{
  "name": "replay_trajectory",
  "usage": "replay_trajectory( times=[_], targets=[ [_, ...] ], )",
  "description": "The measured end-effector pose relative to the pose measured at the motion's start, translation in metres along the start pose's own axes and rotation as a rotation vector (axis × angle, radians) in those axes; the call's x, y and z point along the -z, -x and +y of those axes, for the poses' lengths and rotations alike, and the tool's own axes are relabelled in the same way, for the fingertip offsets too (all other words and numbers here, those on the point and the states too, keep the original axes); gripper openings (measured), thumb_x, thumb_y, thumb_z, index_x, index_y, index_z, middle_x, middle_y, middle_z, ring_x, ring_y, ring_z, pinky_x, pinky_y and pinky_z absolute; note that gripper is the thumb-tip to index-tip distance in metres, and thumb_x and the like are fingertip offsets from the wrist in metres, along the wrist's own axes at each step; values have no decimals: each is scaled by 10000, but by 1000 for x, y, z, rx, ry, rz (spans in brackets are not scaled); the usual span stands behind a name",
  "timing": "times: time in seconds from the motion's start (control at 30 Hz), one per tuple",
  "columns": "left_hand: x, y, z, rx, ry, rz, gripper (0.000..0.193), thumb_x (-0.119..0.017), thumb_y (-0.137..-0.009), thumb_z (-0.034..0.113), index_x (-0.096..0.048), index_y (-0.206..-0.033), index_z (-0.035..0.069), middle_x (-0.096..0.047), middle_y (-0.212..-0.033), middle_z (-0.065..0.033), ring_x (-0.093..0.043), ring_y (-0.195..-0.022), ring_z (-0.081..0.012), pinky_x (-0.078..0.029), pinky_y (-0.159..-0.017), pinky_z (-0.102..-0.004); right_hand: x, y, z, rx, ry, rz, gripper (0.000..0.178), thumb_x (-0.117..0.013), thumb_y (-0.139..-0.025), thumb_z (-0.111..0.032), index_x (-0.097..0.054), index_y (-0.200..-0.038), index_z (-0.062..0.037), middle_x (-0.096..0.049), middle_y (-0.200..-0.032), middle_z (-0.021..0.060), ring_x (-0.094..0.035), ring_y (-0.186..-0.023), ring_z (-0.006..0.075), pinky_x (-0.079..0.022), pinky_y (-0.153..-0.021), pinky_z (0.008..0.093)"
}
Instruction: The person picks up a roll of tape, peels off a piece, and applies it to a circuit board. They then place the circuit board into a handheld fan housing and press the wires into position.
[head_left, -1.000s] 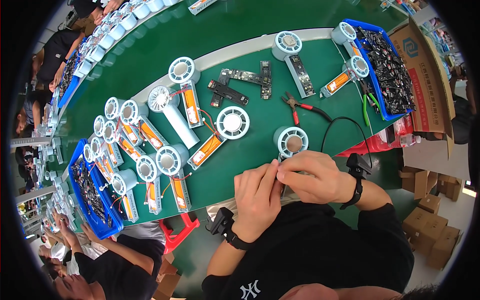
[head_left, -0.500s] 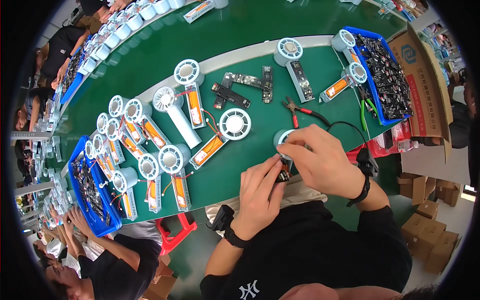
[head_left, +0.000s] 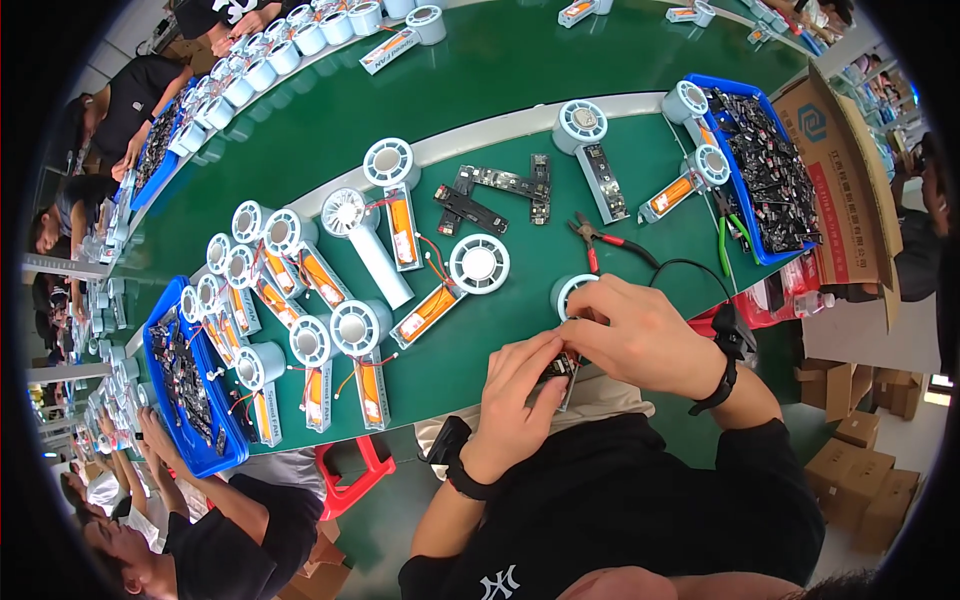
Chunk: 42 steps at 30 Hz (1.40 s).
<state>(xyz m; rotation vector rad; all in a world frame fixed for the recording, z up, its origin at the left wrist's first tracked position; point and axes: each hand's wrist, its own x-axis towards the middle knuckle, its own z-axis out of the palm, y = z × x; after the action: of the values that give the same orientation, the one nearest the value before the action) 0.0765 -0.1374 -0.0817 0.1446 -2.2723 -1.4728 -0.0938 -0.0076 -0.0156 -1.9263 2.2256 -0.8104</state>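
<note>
Close to the table's front edge, a light-blue handheld fan point(head_left: 566, 294) lies between my hands, its round head pointing away from me. My left hand point(head_left: 520, 400) is closed around its handle, with the fingertips on a dark circuit board point(head_left: 560, 368) at the handle's open side. From the right, my right hand point(head_left: 640, 335) curls over the fan where head and handle meet, thumb and forefinger pinched close to my left fingertips. What exactly that pinch grips is hidden. Red-handled pliers point(head_left: 600, 238) lie just beyond my right hand.
Several fans with orange batteries and loose wires, one a fan point(head_left: 478, 265), lie to the left. Loose circuit boards point(head_left: 505, 185) are at the middle. Blue trays of boards stand left point(head_left: 215, 455) and right point(head_left: 765, 170). Green-handled pliers point(head_left: 735, 235) lie by the right tray. A co-worker point(head_left: 220, 510) sits left.
The whole view has shifted slightly, so the table's things sit a little lower and further right. Both hands stay at the fan, with only small finger movement.
</note>
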Motion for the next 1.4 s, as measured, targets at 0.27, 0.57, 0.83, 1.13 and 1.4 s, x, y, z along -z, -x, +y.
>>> replay_trajectory(
  times=[0.27, 0.57, 0.83, 1.13, 1.4],
  targets=[
    [1, 0, 1, 1, 7, -20, 420, -716, -874, 31, -656, -1285, -29, -667, -1309, -176, -630, -1124, -348, -462, -987, -430, -4, 7, 2, 18, 4, 30, 192, -802, -767, -76, -709, -934, -82, -645, -1042, 42, -657, -825, 207, -543, -631, 330],
    [12, -1, 4, -1, -184, -58, 402, -687, -885, 25, -670, -1286, 5, -675, -1300, -142, -616, -1195, -344, -405, -1086, -472, -20, 24, 1, -23, -207, 90, 126, -798, -816, -44, -707, -901, -59, -713, -943, 34, -698, -726, 185, -547, -581, 307],
    [15, -9, 2, -63, -240, -89, 429, -676, -890, 42, -668, -1319, 67, -647, -1342, -115, -577, -1291, -338, -370, -1133, -511, -26, 26, -2, -191, -497, 170, 136, -783, -839, 22, -731, -950, -37, -740, -917, 82, -701, -721, 225, -550, -611, 308],
    [10, -2, 2, -59, -290, -38, 483, -696, -867, 61, -658, -1345, 117, -595, -1395, -112, -531, -1341, -345, -378, -1127, -534, -17, 28, -14, -258, -500, 119, 104, -734, -900, 2, -712, -997, -28, -719, -894, 104, -708, -734, 271, -553, -647, 346],
    [16, 2, 11, -109, -422, -29, 457, -722, -861, 102, -681, -1313, 152, -597, -1392, -113, -531, -1345, -340, -381, -1131, -553, -3, 21, -19, -394, -517, -89, 184, -695, -917, 17, -653, -1087, -37, -693, -846, 126, -677, -665, 259, -512, -602, 344]
  ],
)
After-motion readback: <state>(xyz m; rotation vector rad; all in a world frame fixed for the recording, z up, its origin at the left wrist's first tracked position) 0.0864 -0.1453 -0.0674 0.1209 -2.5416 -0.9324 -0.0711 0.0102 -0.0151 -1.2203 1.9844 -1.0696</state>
